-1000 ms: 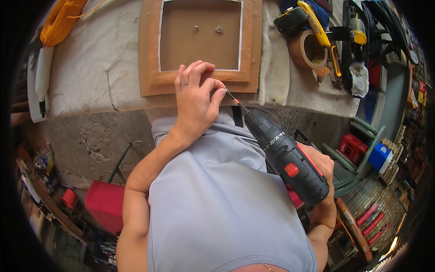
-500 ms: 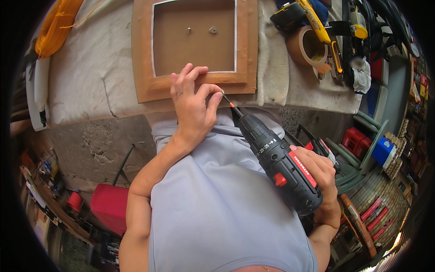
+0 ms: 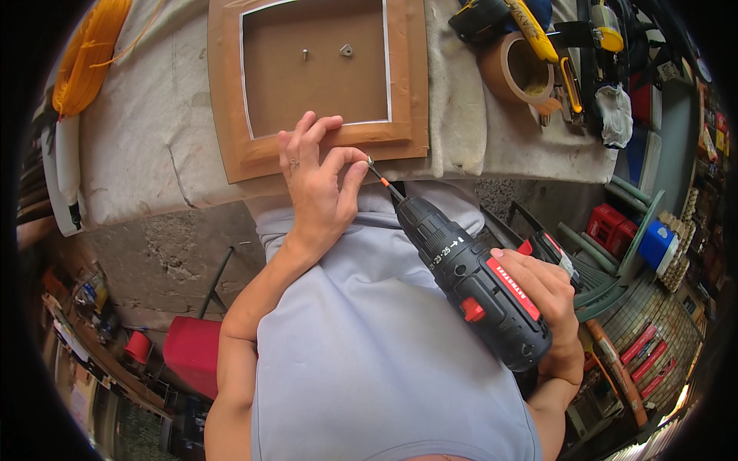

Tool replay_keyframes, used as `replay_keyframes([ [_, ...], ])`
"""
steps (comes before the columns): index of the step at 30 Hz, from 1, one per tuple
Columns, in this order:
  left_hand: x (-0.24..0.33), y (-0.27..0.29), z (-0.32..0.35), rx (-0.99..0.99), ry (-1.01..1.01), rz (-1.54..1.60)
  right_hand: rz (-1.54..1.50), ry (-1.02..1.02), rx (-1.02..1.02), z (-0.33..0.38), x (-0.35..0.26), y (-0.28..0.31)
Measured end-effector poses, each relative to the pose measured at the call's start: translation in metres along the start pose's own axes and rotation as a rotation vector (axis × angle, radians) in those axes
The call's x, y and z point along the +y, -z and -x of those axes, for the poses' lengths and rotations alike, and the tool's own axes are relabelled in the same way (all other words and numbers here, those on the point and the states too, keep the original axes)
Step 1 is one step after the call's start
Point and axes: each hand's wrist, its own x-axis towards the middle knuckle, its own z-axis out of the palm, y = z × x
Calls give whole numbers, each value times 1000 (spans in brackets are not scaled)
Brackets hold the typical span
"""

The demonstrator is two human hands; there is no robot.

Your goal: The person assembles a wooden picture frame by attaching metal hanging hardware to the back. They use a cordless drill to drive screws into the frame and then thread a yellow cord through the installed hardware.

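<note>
My right hand [image 3: 547, 296] grips a black and red cordless drill [image 3: 442, 246], which points up and left toward the table edge. Its bit has an orange band [image 3: 385, 182]. At the bit's tip, my left hand [image 3: 317, 188] pinches a small metal screw [image 3: 370, 161] between thumb and forefinger; its other fingers rest on the near border of a brown-taped frame [image 3: 257, 154]. On the frame's recessed brown panel [image 3: 319, 88] lie a small metal screw-like piece [image 3: 304, 54] and a small metal hanger plate [image 3: 346, 51].
A whitish cloth [image 3: 146, 154] covers the table. Orange cord [image 3: 91, 58] and a white marker [image 3: 68, 165] lie left. To the right are a brown tape roll [image 3: 515, 69], a yellow cutter [image 3: 532, 31] and a white glove [image 3: 614, 115]. A green chair [image 3: 646, 230] stands beyond.
The view has shifted slightly, so the frame and table appear lower left. My hands keep the same hold, with the screw still at the bit's tip.
</note>
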Motion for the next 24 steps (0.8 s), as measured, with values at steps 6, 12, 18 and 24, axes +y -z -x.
replay_keyframes([
  [6, -1, -1, 0, 9, 14, 12, -12, -2, 4, -3, 2, 1],
  [12, 2, 2, -1, -20, 42, 12, -24, -7, 3, -5, 2, 2],
  [18, 2, 1, -1, -14, 48, 14, -36, -44, -21, -8, 0, 6],
  [24, 2, -1, -2, 26, 47, 16, -99, -103, -28, -15, -6, 12],
])
